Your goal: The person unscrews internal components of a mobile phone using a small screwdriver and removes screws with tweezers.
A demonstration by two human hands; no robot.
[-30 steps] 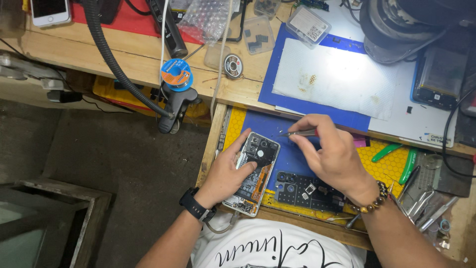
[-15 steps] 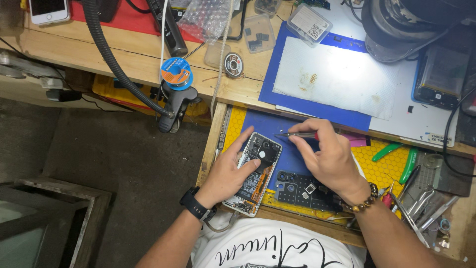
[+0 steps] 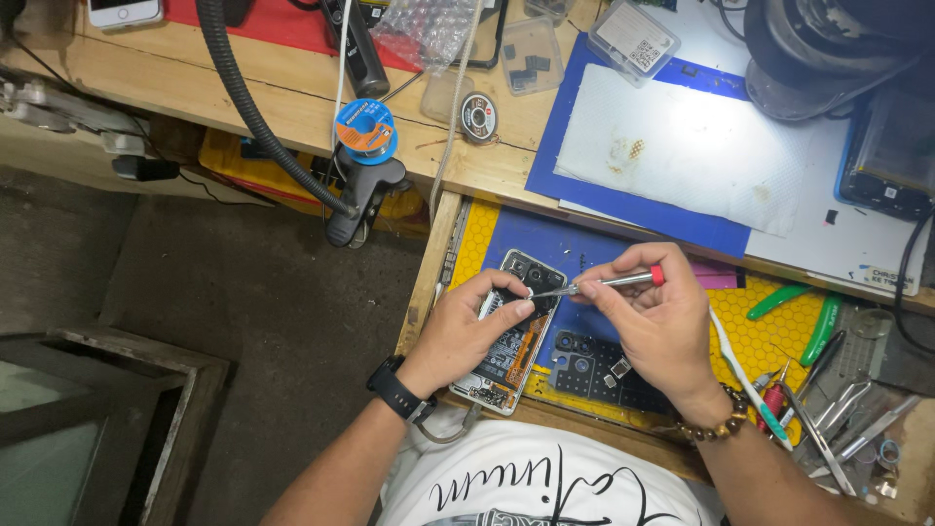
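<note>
An opened phone (image 3: 513,343) with its back cover off lies tilted on the blue mat of a pulled-out drawer. My left hand (image 3: 466,331) grips it from the left, thumb resting on its upper part near the camera block. A slim silver screwdriver (image 3: 606,283) with a red end cap is pinched in my right hand (image 3: 659,326). Its tip points left and touches the phone's top right area. A black watch sits on my left wrist, a bead bracelet on my right.
A black screw tray (image 3: 594,368) lies under my right hand. Green-handled pliers (image 3: 808,310), tweezers and picks (image 3: 838,419) fill the drawer's right side. On the bench above: a white cloth (image 3: 691,146) on a blue mat, a solder spool (image 3: 364,127), a black hose (image 3: 255,107).
My right hand shifted left and lowered, bringing the screwdriver tip from above the phone onto its top right area. The left hand kept hold of the phone.
</note>
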